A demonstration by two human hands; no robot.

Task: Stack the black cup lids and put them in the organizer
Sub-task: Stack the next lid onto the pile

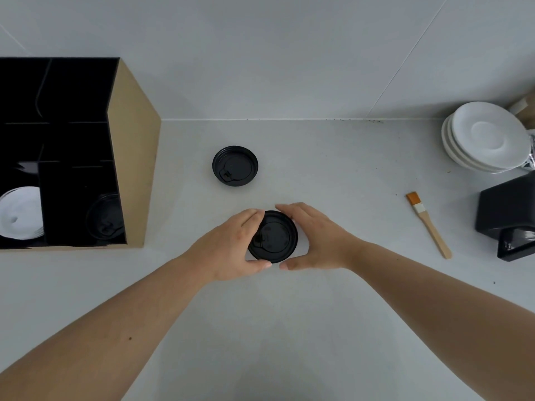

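Note:
A black cup lid (273,237) sits between both my hands near the middle of the white counter; I cannot tell whether it is one lid or a stack. My left hand (231,248) curls around its left rim and my right hand (314,241) around its right rim. A second black lid (235,165) lies alone farther back on the counter. At the left stands the black organizer (133,157) with tan side walls. Its front right compartment holds black lids (104,219), and the compartment beside it holds white lids (20,212).
A wooden-handled brush (430,224) with an orange tip lies to the right. Behind it, a stack of white saucers (486,137) sits by the wall. A black box-shaped object (509,215) stands at the right edge. A white wall runs along the counter's back.

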